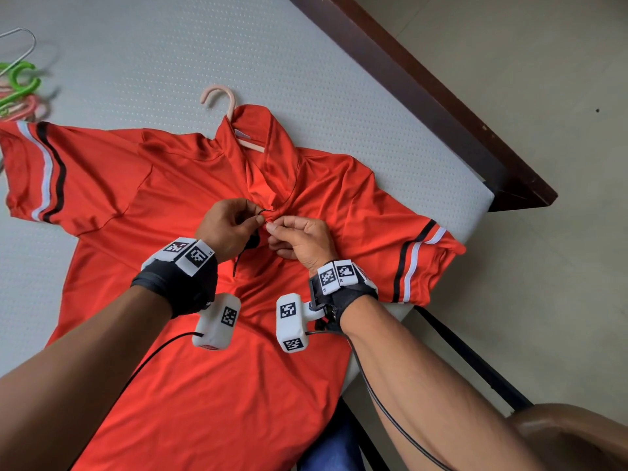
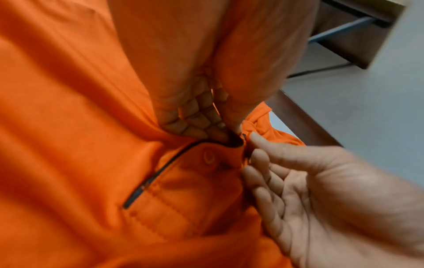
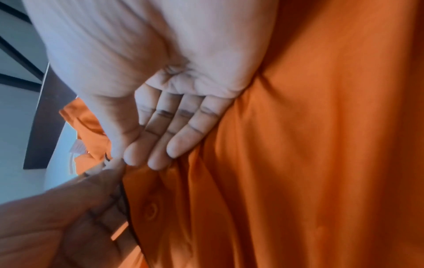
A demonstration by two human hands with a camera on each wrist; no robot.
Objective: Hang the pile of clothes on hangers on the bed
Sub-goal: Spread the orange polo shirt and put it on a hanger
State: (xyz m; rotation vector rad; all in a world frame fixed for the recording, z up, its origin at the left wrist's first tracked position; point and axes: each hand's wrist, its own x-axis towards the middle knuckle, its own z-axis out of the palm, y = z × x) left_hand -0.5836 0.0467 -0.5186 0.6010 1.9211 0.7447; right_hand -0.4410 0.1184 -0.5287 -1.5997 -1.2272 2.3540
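Shirt: flat on bed, collar at far end. Hanger: inside the collar, hook protruding beyond it. Spare hangers: far left on bed. Left hand and right hand: side by side on the placket below the collar.

I have both forearms reaching forward and converging, bare to the wrists, each wearing a black wrist strap with white marker blocks. My left hand is knuckles-up, fingers curled under, thumb and forefinger pinching the placket edge of the orange shirt. My right hand sits just beside it, fingertips almost touching the left's, thumb and forefinger pinching the same bunched spot. The left wrist view shows my right hand with the lower fingers loosely bent, palm showing. In the right wrist view my left hand comes in from below, its fingers curled along the placket's dark edge.
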